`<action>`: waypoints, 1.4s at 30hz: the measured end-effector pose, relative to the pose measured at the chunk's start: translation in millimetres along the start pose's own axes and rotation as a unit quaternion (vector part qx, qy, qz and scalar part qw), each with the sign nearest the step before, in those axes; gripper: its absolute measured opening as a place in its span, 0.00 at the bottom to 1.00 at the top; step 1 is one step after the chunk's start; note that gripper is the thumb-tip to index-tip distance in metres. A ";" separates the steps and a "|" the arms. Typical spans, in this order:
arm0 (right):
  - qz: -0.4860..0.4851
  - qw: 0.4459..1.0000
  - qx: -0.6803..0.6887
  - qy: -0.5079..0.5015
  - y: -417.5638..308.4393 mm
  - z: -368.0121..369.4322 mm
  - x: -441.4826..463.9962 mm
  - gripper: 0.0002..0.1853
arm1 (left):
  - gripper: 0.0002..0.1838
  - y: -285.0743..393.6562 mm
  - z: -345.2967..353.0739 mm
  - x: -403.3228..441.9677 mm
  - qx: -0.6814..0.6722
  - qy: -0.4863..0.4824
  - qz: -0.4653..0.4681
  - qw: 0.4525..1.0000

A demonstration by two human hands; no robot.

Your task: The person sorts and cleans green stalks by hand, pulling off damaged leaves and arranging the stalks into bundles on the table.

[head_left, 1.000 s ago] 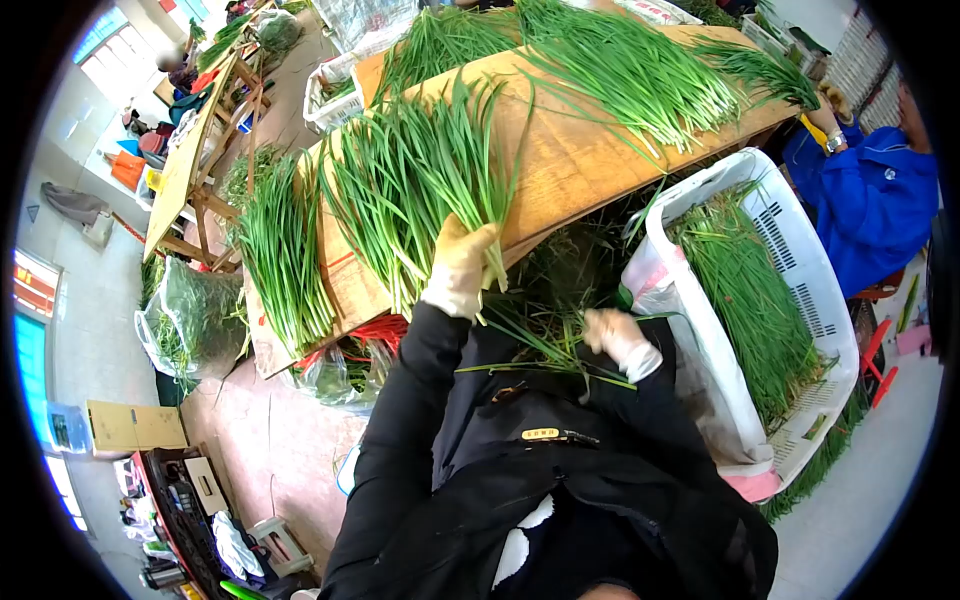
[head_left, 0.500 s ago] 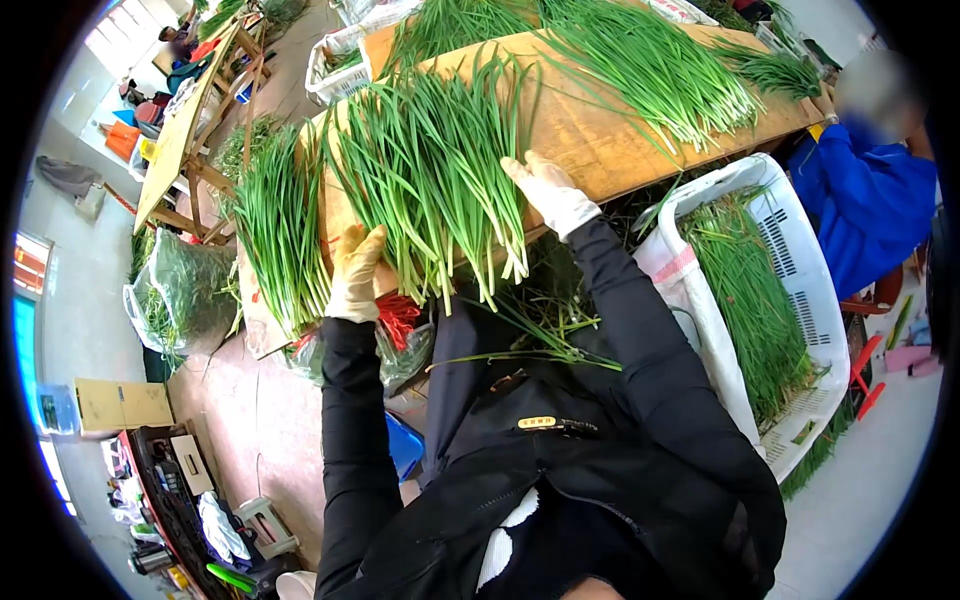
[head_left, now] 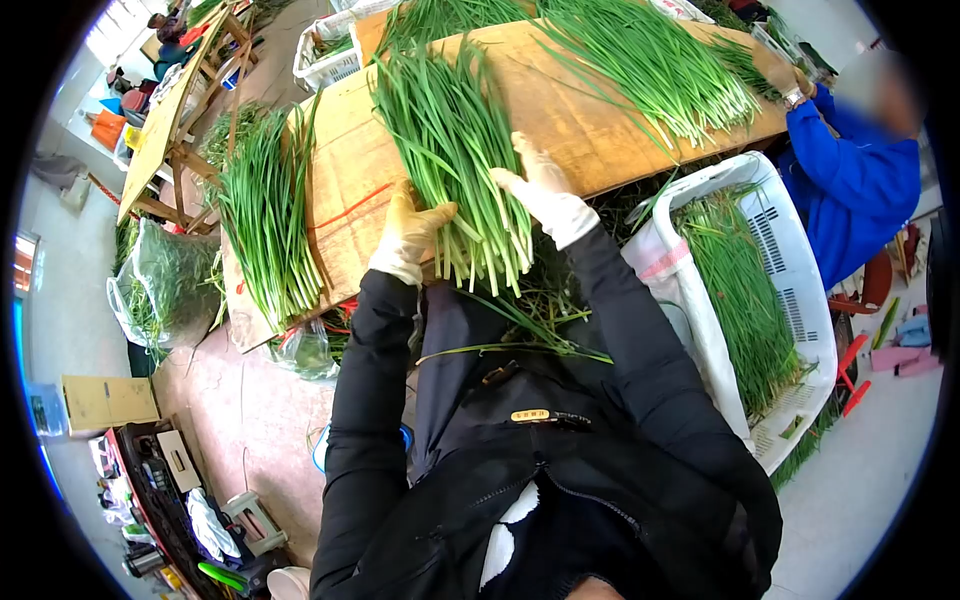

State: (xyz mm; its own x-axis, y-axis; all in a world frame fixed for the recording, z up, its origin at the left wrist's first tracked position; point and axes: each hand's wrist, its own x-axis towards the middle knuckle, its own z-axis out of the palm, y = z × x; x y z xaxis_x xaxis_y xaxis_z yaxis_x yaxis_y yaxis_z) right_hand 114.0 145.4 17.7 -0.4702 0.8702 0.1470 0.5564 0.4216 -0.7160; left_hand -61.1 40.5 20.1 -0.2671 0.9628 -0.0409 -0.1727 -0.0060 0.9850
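A bunch of garlic chives (head_left: 455, 150) lies on the wooden table (head_left: 345, 160), its pale stalk ends reaching over the near edge. My left hand (head_left: 408, 232), in a pale glove, presses the bunch's left side with its thumb across the stalks and fingers extended. On the right side, my gloved right hand (head_left: 545, 188) rests against the stalks, thumb over them and fingers apart. The bunch is held between both open hands; its underside is hidden. A second bunch of chives (head_left: 268, 215) lies to the left. Between them is a red tie (head_left: 350, 207).
A large pile of chives (head_left: 650, 75) covers the table's far right. A white crate (head_left: 815, 330) with loose greens stands at my right. Beyond it sits a person in blue (head_left: 850, 190). A clear bag of greens (head_left: 175, 280) is on the left.
The spread chives have been drawn together into a narrower bunch. My left hand has moved right and up, baring the table and a red tie. My right hand has turned slightly.
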 end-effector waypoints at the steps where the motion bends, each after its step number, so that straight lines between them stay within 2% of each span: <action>1: -0.028 0.998 -0.030 0.044 2.0 -7.3 -8.3 0.38 | 0.28 -4.0 0.1 -1.4 -0.003 0.000 0.000 1.000; 2: -0.088 0.987 -0.074 0.108 3.6 -14.7 -22.9 0.30 | 0.32 -7.7 0.0 -5.8 0.124 0.065 0.066 0.988; 3: -0.093 0.985 -0.055 0.134 0.2 -22.0 -37.0 0.22 | 0.36 -9.8 -0.5 -10.1 0.249 0.128 0.130 0.951; 4: -0.066 0.990 -0.091 0.087 -5.2 -29.3 -52.6 0.21 | 0.41 7.0 -0.4 -19.0 0.383 0.144 0.103 0.907; 5: -0.036 0.991 -0.126 0.039 -11.7 -34.7 -69.2 0.22 | 0.41 13.5 1.7 -18.8 0.381 0.143 0.101 0.908; 7: -0.101 0.969 -0.221 -0.042 -34.6 -29.6 -92.3 0.25 | 0.41 23.2 6.2 -12.0 0.460 0.099 0.326 0.820; 8: -0.093 0.965 -0.232 -0.075 -40.4 -20.9 -96.2 0.26 | 0.37 27.8 15.5 -7.9 0.516 0.064 0.340 0.784; 9: -0.130 0.957 -0.259 0.007 -38.5 -6.8 -99.2 0.22 | 0.32 32.6 28.0 -6.8 0.528 -0.014 0.289 0.799; 11: -0.146 0.960 -0.241 0.008 -26.5 7.8 -93.8 0.18 | 0.30 22.2 36.1 -3.2 0.578 -0.114 0.294 0.753; 12: -0.147 0.959 -0.241 0.008 -23.3 9.2 -91.2 0.18 | 0.29 17.4 38.9 -2.7 0.626 -0.133 0.289 0.712; 14: -0.190 0.960 -0.202 0.018 -16.7 7.7 -89.5 0.13 | 0.28 12.0 37.9 -0.5 0.629 -0.153 0.266 0.714; 15: -0.186 0.962 -0.200 -0.024 -19.6 -2.8 -92.2 0.12 | 0.29 11.0 35.6 2.4 0.616 -0.163 0.268 0.723; 17: -0.266 0.952 -0.100 -0.112 -3.5 -17.2 -106.4 0.11 | 0.29 8.9 34.5 2.0 0.609 -0.165 0.266 0.729; 19: -0.325 0.891 -0.077 -0.308 9.9 -29.1 -130.2 0.10 | 0.29 7.8 31.2 2.1 0.605 -0.164 0.263 0.734; 20: -0.199 0.862 -0.120 -0.450 19.5 -31.9 -140.4 0.13 | 0.29 7.5 31.6 2.8 0.605 -0.163 0.264 0.733; 21: -0.064 0.800 -0.159 -0.575 24.5 -34.9 -146.6 0.17 | 0.29 7.0 32.2 2.6 0.604 -0.165 0.265 0.733; 22: -0.027 0.798 -0.215 -0.563 30.4 -38.1 -144.5 0.20 | 0.30 8.4 33.2 1.1 0.597 -0.162 0.261 0.741; 23: -0.004 0.862 -0.155 -0.483 35.7 -43.8 -140.8 0.18 | 0.30 7.3 33.4 2.5 0.595 -0.162 0.261 0.743; 25: 0.054 0.918 0.029 -0.392 9.0 -59.8 -117.8 0.21 | 0.28 5.6 31.9 4.1 0.590 -0.170 0.270 0.742; 26: 0.051 0.944 0.025 -0.325 -2.1 -61.5 -110.1 0.24 | 0.27 6.5 31.9 4.3 0.585 -0.170 0.274 0.744; 27: 0.091 0.952 0.016 -0.291 -10.3 -58.6 -103.9 0.24 | 0.27 7.9 32.4 3.8 0.587 -0.169 0.274 0.743; 30: 0.028 0.982 0.058 -0.175 9.2 -23.0 -88.8 0.22 | 0.26 10.3 34.8 1.6 0.593 -0.179 0.272 0.736; 31: 0.006 0.982 0.049 -0.183 10.0 -15.9 -85.9 0.20 | 0.25 8.7 34.3 2.1 0.593 -0.177 0.272 0.737; 33: 0.054 0.935 0.065 -0.345 1.2 -34.4 -83.3 0.17 | 0.25 7.4 31.6 1.7 0.591 -0.164 0.268 0.743; 34: 0.119 0.907 0.112 -0.389 2.0 -45.6 -80.3 0.15 | 0.26 12.2 33.8 -3.2 0.539 -0.124 0.282 0.784; 35: 0.170 0.909 0.188 -0.331 7.7 -50.9 -76.0 0.13 | 0.25 20.1 31.0 -9.6 0.484 -0.058 0.313 0.815; 36: 0.132 0.893 0.336 -0.268 29.7 -59.3 -67.0 0.14 | 0.23 17.0 23.1 -12.8 0.410 0.043 0.341 0.845; 37: 0.160 0.930 0.290 -0.160 35.5 -63.2 -55.2 0.14 | 0.22 9.5 14.6 -15.3 0.328 0.142 0.367 0.859; 38: 0.141 0.953 0.266 -0.040 36.3 -64.0 -46.0 0.19 | 0.21 4.0 8.1 -20.5 0.293 0.240 0.386 0.841; 39: 0.140 0.948 0.283 -0.025 39.2 -67.6 -33.5 0.27 | 0.22 -16.4 0.7 -20.1 0.116 0.291 0.336 0.888; 41: 0.177 0.946 0.264 -0.063 44.6 -57.8 -0.9 0.35 | 0.27 -20.4 5.3 -26.2 -0.072 0.288 0.165 0.940; 42: 0.190 0.940 0.270 -0.087 34.3 -46.3 9.9 0.39 | 0.31 -38.3 -14.4 -16.7 0.129 0.258 0.085 0.954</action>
State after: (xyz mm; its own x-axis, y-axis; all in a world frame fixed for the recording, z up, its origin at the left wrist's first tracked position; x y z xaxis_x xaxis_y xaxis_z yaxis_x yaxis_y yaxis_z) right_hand 160.2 180.4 26.2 -0.4398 0.8567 -0.2695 0.3001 -0.1426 -0.9432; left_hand -63.6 20.7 -19.4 -0.7130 0.6922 0.1119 0.1359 -0.0202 0.9905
